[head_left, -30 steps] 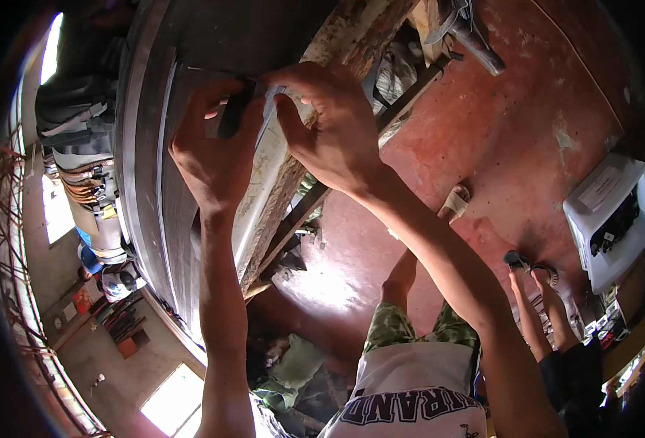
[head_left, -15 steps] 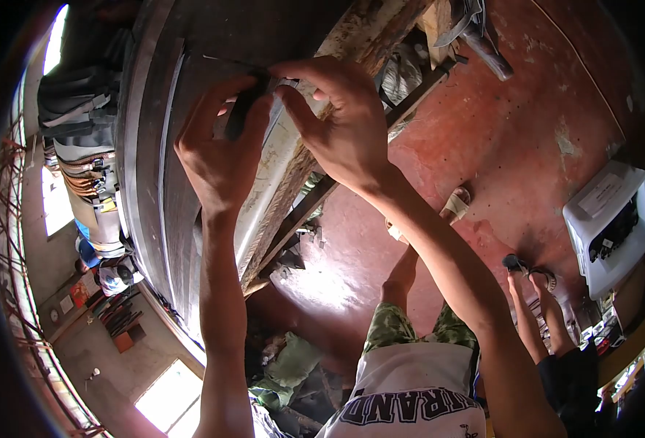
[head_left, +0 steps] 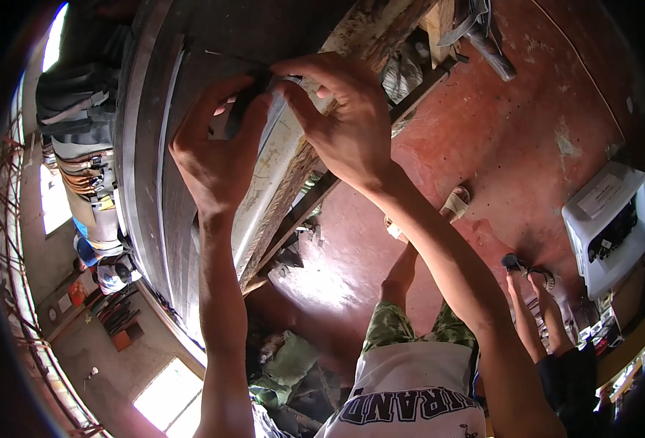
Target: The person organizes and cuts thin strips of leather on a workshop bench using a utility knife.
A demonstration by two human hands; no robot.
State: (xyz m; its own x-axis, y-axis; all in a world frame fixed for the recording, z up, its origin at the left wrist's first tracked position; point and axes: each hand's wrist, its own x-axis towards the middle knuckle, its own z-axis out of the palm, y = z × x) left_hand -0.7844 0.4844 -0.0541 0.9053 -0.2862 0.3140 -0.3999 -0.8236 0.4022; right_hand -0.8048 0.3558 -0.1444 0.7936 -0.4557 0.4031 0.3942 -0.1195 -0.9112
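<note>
The left hand [head_left: 217,164] has its fingers [head_left: 222,90] curled around a dark piece [head_left: 246,104], held above the dark-topped desk [head_left: 257,29]. The right hand [head_left: 352,135] brings thumb and forefinger narrowly together at the piece's far end; whether they pinch it, I cannot tell in this dim patch, though the piece appears to be a small block. A worn wooden beam [head_left: 270,182] runs beneath and beside the right fingers. Well to their right, a white bin [head_left: 640,248] holds black items [head_left: 614,230].
</note>
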